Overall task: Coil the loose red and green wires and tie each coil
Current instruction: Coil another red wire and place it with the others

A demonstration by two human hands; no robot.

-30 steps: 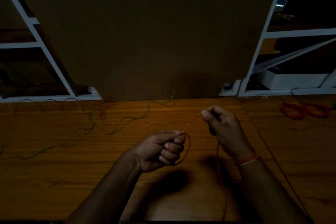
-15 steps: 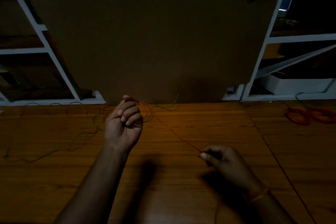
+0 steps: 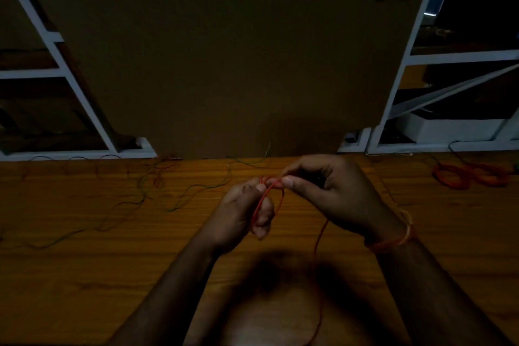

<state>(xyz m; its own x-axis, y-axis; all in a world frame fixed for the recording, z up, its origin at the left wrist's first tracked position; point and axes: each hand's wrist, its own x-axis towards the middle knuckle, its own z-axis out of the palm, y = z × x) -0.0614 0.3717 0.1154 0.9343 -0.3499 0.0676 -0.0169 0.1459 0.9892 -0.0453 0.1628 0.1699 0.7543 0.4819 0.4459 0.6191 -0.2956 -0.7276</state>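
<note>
Dim wooden table (image 3: 84, 275): left hand (image 3: 244, 213) grips red wire (image 3: 259, 202) loops, right hand (image 3: 334, 194) pinches it.

Two hands work a red wire above a dim wooden worktop.

The left hand (image 3: 247, 213) has its fingers curled round a small loop of the red wire (image 3: 259, 205); the right hand (image 3: 331, 194) pinches the same wire between thumb and forefinger, just beside the left hand; from there the red wire hangs down and runs toward the near edge of the worktop (image 3: 84, 275); a loose green wire (image 3: 174, 199) lies in waves on the left part, well apart from the hands; a red coil (image 3: 466, 175) lies at the far right; a brown board (image 3: 224, 50) stands behind, between white shelf frames (image 3: 393, 104); the right wrist carries an orange band (image 3: 398, 239).
</note>
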